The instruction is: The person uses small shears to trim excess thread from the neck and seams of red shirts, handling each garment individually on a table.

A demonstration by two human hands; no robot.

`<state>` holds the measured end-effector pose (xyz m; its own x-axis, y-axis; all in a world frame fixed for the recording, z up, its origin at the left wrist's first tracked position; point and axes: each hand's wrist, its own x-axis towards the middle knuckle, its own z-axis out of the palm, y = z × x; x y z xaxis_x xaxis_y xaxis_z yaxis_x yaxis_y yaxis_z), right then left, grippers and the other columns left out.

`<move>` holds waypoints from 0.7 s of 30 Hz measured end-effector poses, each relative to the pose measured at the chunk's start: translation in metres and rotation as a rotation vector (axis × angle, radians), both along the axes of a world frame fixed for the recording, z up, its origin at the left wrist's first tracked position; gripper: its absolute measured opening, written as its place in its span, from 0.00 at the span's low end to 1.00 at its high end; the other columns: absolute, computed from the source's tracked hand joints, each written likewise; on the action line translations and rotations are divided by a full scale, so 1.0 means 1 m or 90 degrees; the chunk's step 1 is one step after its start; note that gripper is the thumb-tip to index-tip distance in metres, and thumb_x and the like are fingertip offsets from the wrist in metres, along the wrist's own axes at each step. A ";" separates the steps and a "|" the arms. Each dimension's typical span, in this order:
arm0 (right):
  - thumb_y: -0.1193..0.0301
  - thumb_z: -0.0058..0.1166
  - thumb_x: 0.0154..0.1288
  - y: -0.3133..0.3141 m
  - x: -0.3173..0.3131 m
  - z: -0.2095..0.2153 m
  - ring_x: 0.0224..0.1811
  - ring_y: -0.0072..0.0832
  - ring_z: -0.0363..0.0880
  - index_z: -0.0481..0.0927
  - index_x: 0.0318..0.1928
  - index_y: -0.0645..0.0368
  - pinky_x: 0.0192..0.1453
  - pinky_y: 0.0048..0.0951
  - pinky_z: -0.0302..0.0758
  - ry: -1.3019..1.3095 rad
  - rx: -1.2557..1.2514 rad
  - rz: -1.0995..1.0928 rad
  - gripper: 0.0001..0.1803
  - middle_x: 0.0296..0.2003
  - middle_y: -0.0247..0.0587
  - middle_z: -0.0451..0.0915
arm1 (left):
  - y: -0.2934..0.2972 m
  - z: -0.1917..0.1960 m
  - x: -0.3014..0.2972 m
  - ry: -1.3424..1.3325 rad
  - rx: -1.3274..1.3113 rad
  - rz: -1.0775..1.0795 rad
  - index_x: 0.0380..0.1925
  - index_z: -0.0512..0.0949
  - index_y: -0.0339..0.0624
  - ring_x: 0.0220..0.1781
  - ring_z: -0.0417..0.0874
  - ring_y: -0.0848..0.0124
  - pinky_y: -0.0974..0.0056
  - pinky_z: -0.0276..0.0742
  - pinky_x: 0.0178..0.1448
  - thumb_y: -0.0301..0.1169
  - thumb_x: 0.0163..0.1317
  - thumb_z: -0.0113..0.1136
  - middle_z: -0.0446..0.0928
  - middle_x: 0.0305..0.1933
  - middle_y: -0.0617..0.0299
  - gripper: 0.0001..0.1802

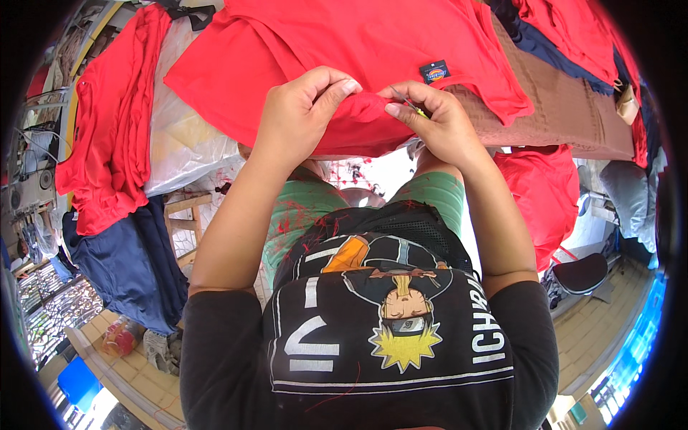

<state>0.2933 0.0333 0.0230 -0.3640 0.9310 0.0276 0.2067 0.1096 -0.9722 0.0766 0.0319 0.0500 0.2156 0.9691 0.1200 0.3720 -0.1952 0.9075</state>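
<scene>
Garment (337, 43), bright red, spread over brown-covered tabletop (573, 129), near edge bunched up at centre. Left hand (297, 111) closed in pinch on gathered edge. Right hand (438, 118) pinches same edge close by, also holding small metal tool (421, 112) with yellow part, slanting between thumb and fingers. Black label (433, 72) on garment, just beyond right hand. At left, red clothes (118, 107) drape downward, dark blue cloth (136, 258) hanging just below.
</scene>
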 end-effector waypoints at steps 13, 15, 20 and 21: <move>0.72 0.59 0.60 -0.010 0.000 0.041 0.32 0.36 0.81 0.80 0.43 0.55 0.34 0.34 0.76 -0.191 0.343 0.027 0.10 0.33 0.39 0.79 | 0.002 0.004 0.003 -0.104 -0.091 -0.047 0.39 0.79 0.32 0.41 0.79 0.80 0.74 0.75 0.48 0.33 0.70 0.56 0.81 0.37 0.64 0.12; 0.72 0.59 0.60 -0.011 -0.001 0.040 0.32 0.37 0.80 0.80 0.42 0.55 0.34 0.34 0.76 -0.194 0.355 0.018 0.09 0.32 0.38 0.79 | 0.002 0.005 0.003 -0.109 -0.097 -0.048 0.39 0.79 0.32 0.41 0.78 0.80 0.74 0.74 0.48 0.33 0.70 0.56 0.81 0.36 0.65 0.12; 0.72 0.58 0.60 -0.010 -0.002 0.040 0.31 0.37 0.80 0.80 0.42 0.55 0.34 0.35 0.76 -0.201 0.358 0.014 0.09 0.32 0.38 0.79 | 0.001 0.007 0.004 -0.093 -0.101 -0.040 0.39 0.79 0.32 0.39 0.77 0.81 0.75 0.74 0.46 0.34 0.70 0.56 0.80 0.35 0.66 0.13; 0.72 0.58 0.60 -0.010 -0.002 0.040 0.31 0.37 0.80 0.80 0.42 0.55 0.34 0.35 0.76 -0.204 0.357 0.014 0.09 0.32 0.38 0.79 | 0.001 0.007 0.004 -0.093 -0.100 -0.040 0.39 0.79 0.32 0.39 0.77 0.81 0.75 0.74 0.46 0.34 0.70 0.56 0.80 0.35 0.66 0.13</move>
<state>0.2912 0.0231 0.0629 -0.4543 0.7986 0.3947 0.4695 0.5912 -0.6558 0.0804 0.0326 0.0572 0.2680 0.9634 0.0027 0.2258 -0.0656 0.9720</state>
